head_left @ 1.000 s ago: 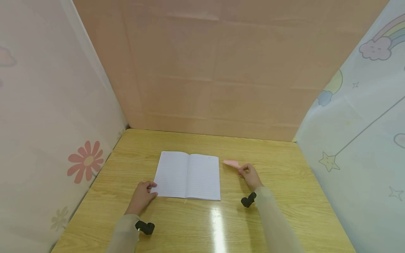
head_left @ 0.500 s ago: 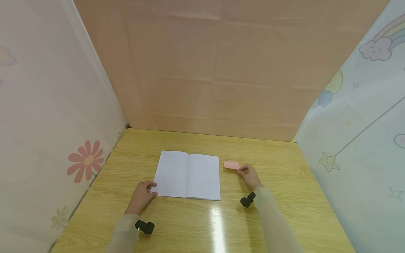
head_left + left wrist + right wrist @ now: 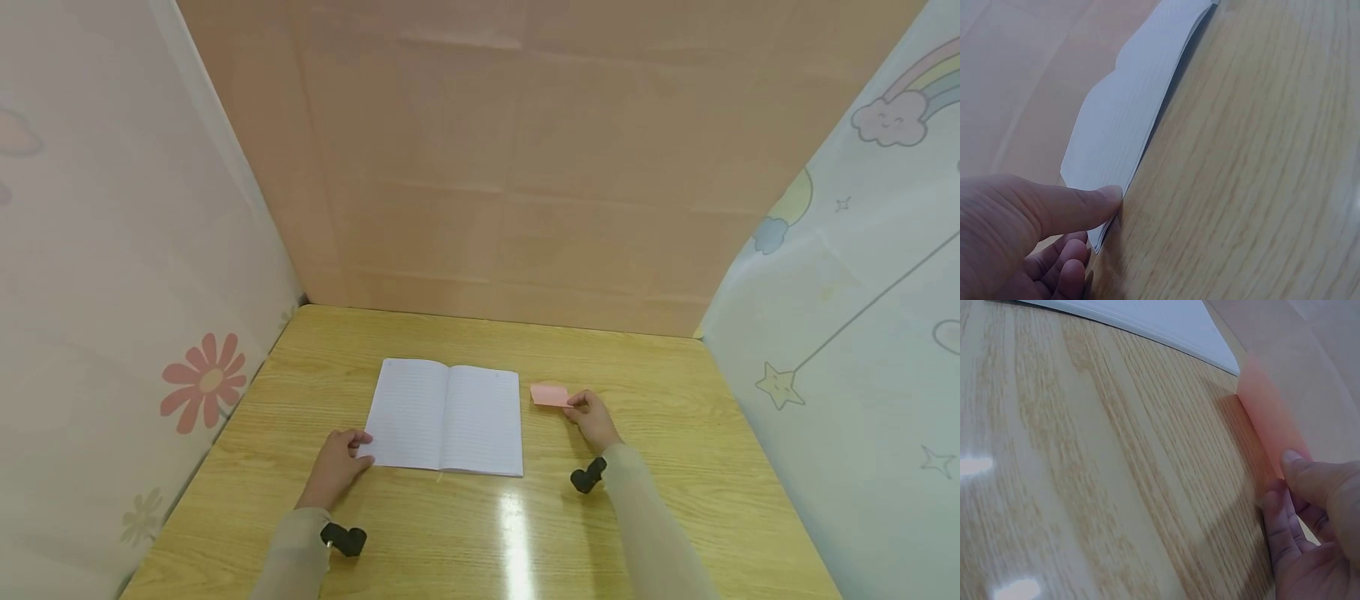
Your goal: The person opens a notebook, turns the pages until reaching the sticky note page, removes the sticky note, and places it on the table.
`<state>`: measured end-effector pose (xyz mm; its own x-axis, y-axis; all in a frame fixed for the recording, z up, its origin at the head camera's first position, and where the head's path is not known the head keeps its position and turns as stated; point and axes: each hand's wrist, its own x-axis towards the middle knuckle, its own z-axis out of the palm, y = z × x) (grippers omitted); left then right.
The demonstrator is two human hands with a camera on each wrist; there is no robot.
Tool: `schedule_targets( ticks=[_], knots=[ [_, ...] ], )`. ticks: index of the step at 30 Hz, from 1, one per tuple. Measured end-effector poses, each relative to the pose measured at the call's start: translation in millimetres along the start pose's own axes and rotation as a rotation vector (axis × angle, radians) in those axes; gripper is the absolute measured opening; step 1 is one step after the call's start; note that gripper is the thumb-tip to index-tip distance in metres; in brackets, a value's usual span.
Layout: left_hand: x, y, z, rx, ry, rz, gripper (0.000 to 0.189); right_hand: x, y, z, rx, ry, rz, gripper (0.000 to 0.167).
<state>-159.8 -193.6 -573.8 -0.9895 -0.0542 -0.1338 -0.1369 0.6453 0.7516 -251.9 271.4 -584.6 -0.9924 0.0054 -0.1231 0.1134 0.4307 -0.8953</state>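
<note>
An open notebook (image 3: 482,421) with lined white pages lies on the wooden table. My left hand (image 3: 337,467) holds its lower left corner; in the left wrist view the thumb (image 3: 1100,203) lies on the page edge and the other fingers are curled beside and below it. To the right of the notebook, a pink sticky note (image 3: 549,395) is pinched at its right end by my right hand (image 3: 595,418). The right wrist view shows the note (image 3: 1269,415) tilted up close over the table, between thumb and fingers.
The wooden table (image 3: 420,533) runs back to a tan backdrop (image 3: 510,167). Patterned white sheets flank it on the left and right. A thin ribbon end (image 3: 440,477) pokes out below the notebook's spine. A black device (image 3: 588,474) sits on the right wrist.
The sticky note has turned in my right fingers so that more of its face shows, and its free end sits slightly lower. My left hand and the notebook stay put.
</note>
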Motion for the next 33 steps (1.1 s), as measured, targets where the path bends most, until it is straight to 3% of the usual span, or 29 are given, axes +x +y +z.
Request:
schedule_targets(
  ticks=[33],
  knots=[
    [-0.9, -1.2, 0.2, -0.003, 0.0, 0.001, 0.025, -6.1, -3.4, -1.3, -0.015, -0.021, -0.002, 0.022]
  ],
)
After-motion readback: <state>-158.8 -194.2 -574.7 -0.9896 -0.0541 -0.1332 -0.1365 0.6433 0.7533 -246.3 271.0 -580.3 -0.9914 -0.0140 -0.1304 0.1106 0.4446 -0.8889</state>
